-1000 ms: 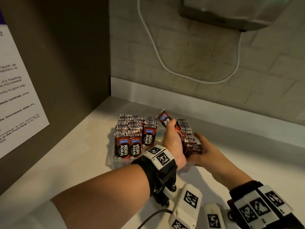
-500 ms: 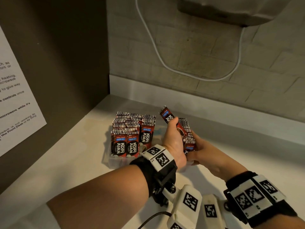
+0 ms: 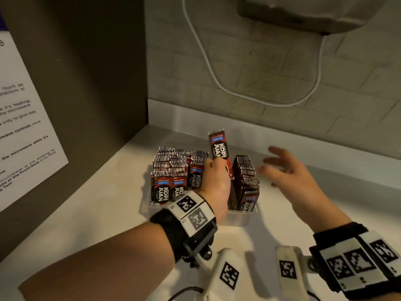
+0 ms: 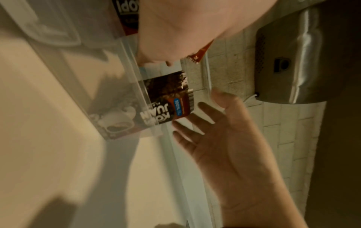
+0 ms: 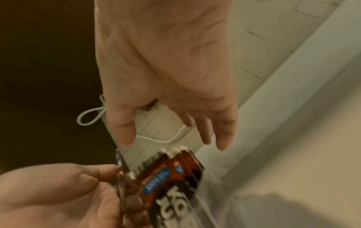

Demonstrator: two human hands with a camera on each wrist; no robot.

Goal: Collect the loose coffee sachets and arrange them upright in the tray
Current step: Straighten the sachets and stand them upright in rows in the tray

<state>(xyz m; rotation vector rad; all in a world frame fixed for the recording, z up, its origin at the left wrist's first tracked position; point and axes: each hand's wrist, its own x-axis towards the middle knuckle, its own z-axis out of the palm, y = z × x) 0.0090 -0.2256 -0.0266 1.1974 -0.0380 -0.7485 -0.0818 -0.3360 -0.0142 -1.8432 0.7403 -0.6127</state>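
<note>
Left hand [image 3: 213,183] pinching one sachet [image 3: 218,146] upright over the tray [image 3: 238,216], right hand [image 3: 288,170] spread and empty just beside the right-hand row [image 3: 246,179] (unsupported now), so likely to topple if the sachet wedges in crookedly.

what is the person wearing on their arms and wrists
Both forearms are bare. Each wrist carries a black strap topped with white blocks printed with black square marker codes. White camera housings bearing the same kind of marker hang below both wrists, and a dark cable trails from the left one. A pale sleeve edge shows near the left elbow.
</note>
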